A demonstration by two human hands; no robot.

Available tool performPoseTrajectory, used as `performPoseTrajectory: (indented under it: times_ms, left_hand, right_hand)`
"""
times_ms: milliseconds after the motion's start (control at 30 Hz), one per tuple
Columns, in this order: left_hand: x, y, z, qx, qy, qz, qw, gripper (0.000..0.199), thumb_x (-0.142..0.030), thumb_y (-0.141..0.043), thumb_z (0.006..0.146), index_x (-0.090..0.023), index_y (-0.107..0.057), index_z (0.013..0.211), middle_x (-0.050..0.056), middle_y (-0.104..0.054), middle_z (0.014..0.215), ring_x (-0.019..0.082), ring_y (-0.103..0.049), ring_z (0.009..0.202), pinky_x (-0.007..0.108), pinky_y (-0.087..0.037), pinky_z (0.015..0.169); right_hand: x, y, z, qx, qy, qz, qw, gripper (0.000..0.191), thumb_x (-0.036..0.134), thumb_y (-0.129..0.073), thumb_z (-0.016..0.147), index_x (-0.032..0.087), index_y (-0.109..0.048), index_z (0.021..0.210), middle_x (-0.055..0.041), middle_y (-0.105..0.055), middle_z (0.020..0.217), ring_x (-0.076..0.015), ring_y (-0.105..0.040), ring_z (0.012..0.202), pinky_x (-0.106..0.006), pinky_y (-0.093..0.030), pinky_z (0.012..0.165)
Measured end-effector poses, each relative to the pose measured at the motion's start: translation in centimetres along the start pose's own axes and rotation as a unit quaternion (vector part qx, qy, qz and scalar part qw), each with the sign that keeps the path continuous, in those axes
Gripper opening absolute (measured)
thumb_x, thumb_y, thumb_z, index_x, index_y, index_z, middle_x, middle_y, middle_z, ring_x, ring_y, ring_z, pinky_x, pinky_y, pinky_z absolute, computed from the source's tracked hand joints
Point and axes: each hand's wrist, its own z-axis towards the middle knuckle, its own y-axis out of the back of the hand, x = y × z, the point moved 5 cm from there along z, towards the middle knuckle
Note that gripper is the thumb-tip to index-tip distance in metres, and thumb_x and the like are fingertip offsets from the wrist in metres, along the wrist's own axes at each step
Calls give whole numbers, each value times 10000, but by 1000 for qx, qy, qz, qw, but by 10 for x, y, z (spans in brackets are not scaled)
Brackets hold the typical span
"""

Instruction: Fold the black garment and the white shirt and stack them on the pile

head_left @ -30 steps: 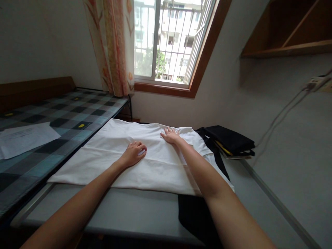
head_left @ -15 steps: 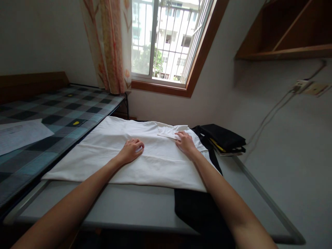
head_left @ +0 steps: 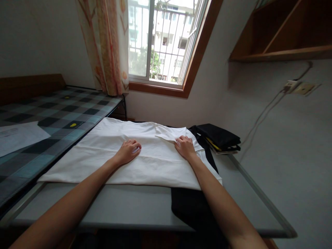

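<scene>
A white shirt (head_left: 103,162) is spread over a pale tabletop (head_left: 135,204), with faint creases across it. On its middle rests my left hand (head_left: 129,150), its fingers curled in toward the thumb; whatever they may hold is hidden. My right hand (head_left: 185,147) is closed at the edge of a folded-over flap (head_left: 168,133) of the shirt, near its far right part. This flap has a raised lower edge, and my fingers cover its right corner. Black cloth (head_left: 190,204) lies under the shirt's right side and hangs over the front edge.
At the right back lies a folded black bag (head_left: 220,136) on papers. A checked mattress (head_left: 52,117) with a paper sheet (head_left: 20,136) adjoins on the left. The window (head_left: 160,45), a curtain (head_left: 109,48), a wall shelf (head_left: 280,53) and a plugged-in cord (head_left: 264,114) surround the table.
My right hand's fingers have drawn in and closed at the flap, whose edge now stands straighter and more lifted. My left hand stays curled in place. The view has shifted slightly.
</scene>
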Motion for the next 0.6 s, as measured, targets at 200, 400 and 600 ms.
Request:
performPoseTrajectory:
  times_ms: [200,400,600]
  left_hand:
    - [1,-2,1,9,4,11,1000,200,-314,-534,926,-218,-699,986,92,-677,1071,294,-606,1040,456,-452,941]
    - [2,-4,0,11,4,18,1000,223,-334,-521,942,-221,-700,1010,91,-675,1094,293,-600,1060,458,-447,944]
    - [1,-2,-1,14,0,18,1000,247,-334,-502,944,-209,-705,1012,102,-673,1090,295,-601,1048,467,-456,941]
  right_hand:
    - [47,1,17,-75,111,-2,991,428,180,-521,972,228,-629,1384,-130,-624,1357,-286,-485,1232,-411,-302,1047]
    - [88,6,58,26,156,-48,986,332,203,-456,1013,159,-785,1017,-162,-720,1148,-283,-615,1067,-412,-369,970]
    - [94,13,56,57,70,48,995,338,220,-451,1021,204,-758,1163,-109,-741,1146,-230,-687,994,-311,-461,854]
